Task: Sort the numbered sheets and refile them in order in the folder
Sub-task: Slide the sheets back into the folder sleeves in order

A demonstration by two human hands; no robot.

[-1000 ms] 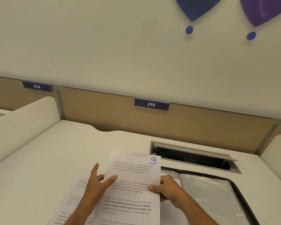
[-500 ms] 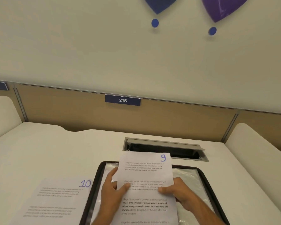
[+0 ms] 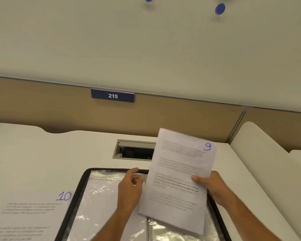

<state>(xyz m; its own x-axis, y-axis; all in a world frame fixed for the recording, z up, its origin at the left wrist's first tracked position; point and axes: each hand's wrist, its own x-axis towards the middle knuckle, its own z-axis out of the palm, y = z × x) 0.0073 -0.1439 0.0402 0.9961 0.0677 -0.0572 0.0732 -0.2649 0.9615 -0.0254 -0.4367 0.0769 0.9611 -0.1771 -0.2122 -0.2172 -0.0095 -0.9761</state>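
Right hand (image 3: pixel 209 184) pinches sheet 9 (image 3: pixel 178 178) — tilted; left hand (image 3: pixel 130 186) at folder (image 3: pixel 80 188).

White desk (image 3: pixel 42 153) with open black-edged folder (image 3: pixel 73 202), sheet marked 10 (image 3: pixel 28 214) just left of it.

Blue nameplate (image 3: pixel 112 96) on tan partition (image 3: pixel 59 110): white "215". Below and right of nameplate, sheet (image 3: pixel 179 178) held up: handwritten blue "9" at top right corner; printed paragraphs, too blurred to read. Below and left of nameplate, sheet lying on desk (image 3: pixel 26 216): handwritten blue "10" at top right corner; printed lines, illegible. No other legible text.
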